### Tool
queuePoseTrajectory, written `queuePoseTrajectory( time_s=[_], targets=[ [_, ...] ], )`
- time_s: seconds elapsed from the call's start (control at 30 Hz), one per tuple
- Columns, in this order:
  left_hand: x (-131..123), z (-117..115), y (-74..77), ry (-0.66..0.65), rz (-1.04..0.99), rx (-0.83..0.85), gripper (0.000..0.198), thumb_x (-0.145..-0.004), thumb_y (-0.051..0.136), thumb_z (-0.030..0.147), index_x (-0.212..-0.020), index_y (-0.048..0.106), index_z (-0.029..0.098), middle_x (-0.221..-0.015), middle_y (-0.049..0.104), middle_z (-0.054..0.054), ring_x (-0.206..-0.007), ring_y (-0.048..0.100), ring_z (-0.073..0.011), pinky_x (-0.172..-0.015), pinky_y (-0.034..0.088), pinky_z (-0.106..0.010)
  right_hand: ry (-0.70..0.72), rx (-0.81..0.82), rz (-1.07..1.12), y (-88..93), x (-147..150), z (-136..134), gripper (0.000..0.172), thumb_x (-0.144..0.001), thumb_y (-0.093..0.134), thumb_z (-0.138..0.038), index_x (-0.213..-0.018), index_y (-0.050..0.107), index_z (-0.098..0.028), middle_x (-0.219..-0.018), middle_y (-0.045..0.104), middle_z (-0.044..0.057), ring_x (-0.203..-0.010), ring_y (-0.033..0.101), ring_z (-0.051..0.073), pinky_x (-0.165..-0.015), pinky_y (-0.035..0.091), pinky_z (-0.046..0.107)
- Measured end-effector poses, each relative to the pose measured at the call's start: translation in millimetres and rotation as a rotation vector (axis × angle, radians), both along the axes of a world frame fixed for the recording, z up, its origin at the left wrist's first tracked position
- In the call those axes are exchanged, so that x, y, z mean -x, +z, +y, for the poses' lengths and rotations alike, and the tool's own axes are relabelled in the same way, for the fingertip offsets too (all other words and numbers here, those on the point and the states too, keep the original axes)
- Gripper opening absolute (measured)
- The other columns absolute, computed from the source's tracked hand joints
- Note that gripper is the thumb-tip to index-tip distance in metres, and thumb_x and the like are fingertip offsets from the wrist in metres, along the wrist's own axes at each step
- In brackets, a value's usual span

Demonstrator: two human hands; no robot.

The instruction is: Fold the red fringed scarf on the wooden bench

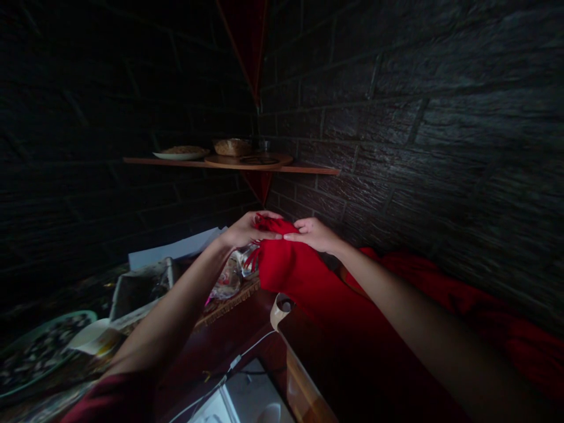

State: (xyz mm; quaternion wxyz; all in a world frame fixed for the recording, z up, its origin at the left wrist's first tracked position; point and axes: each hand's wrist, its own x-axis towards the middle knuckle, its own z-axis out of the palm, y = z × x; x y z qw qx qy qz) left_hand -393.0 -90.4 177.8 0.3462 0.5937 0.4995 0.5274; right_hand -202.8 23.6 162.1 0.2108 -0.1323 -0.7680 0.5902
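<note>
A red fringed cloth (299, 276) is held up in front of a dark brick corner and drapes down to the right over a dark wooden surface. My left hand (247, 230) pinches its top edge from the left. My right hand (314, 234) pinches the same edge from the right, fingertips almost meeting the left hand's. Red tassels hang below the left hand's fingers. Both forearms reach in from the bottom of the view.
A wooden corner shelf (308, 170) carries a plate (180, 154) and a basket (232, 146). At left lie papers (176, 249), a grey tray (141, 288), a patterned plate (39, 349) and a cup (94, 338). A white cable (220, 382) runs below.
</note>
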Motion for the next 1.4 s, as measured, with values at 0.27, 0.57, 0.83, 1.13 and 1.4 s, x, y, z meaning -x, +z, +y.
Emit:
queuePoseTrajectory(
  time_s=[0.27, 0.57, 0.83, 1.13, 1.4],
  targets=[
    [-2.7, -2.7, 7.4, -0.053, 0.210, 0.008, 0.054, -0.076, 0.080, 0.036, -0.121, 0.065, 0.011, -0.105, 0.075, -0.012, -0.088, 0.070, -0.0196, -0.082, 0.056, -0.031, -0.026, 0.068, 0.062, -2.0, -5.3, 1.2, 0.039, -0.063, 0.086, -0.047, -0.079, 0.070, -0.016, -0.081, 0.074, 0.002, -0.071, 0.066, 0.016, -0.069, 0.051, 0.028],
    [-4.3, 2.0, 12.4, -0.011, 0.311, -0.054, 0.069, -0.074, 0.080, 0.043, -0.132, 0.056, 0.013, -0.115, 0.072, -0.014, -0.097, 0.070, -0.0221, -0.090, 0.056, -0.036, -0.132, 0.012, 0.109, -3.5, 4.0, 6.5, 0.037, -0.064, 0.084, -0.048, -0.073, 0.070, -0.015, -0.074, 0.072, 0.002, -0.066, 0.061, 0.014, -0.063, 0.044, 0.025],
    [0.1, 13.6, 13.1, 0.238, 0.430, -0.204, 0.064, -0.078, 0.073, 0.054, -0.127, 0.062, 0.014, -0.122, 0.069, -0.013, -0.107, 0.066, -0.0251, -0.097, 0.053, -0.038, -0.227, -0.020, 0.116, -22.6, -17.9, 20.0, 0.041, -0.070, 0.082, -0.044, -0.097, 0.072, -0.015, -0.100, 0.074, 0.007, -0.088, 0.066, 0.017, -0.086, 0.052, 0.032],
    [4.9, 16.6, 38.9, 0.232, 0.445, -0.190, 0.063, -0.077, 0.074, 0.056, -0.125, 0.065, 0.018, -0.110, 0.073, -0.009, -0.093, 0.068, -0.0212, -0.085, 0.057, -0.033, -0.185, 0.083, -0.112, -103.6, -73.0, 48.9, 0.058, -0.051, 0.091, -0.044, -0.097, 0.069, -0.017, -0.107, 0.073, 0.007, -0.099, 0.067, 0.023, -0.096, 0.050, 0.039],
    [19.3, 18.5, 43.5, 0.294, 0.249, -0.073, 0.065, -0.072, 0.080, 0.055, -0.124, 0.066, 0.018, -0.106, 0.073, -0.002, -0.087, 0.063, -0.0141, -0.083, 0.053, -0.026, -0.239, -0.047, -0.076, -102.5, -73.5, 42.8, 0.047, -0.064, 0.077, -0.060, -0.076, 0.066, -0.016, -0.082, 0.071, 0.002, -0.079, 0.063, 0.020, -0.069, 0.047, 0.028]
  ],
)
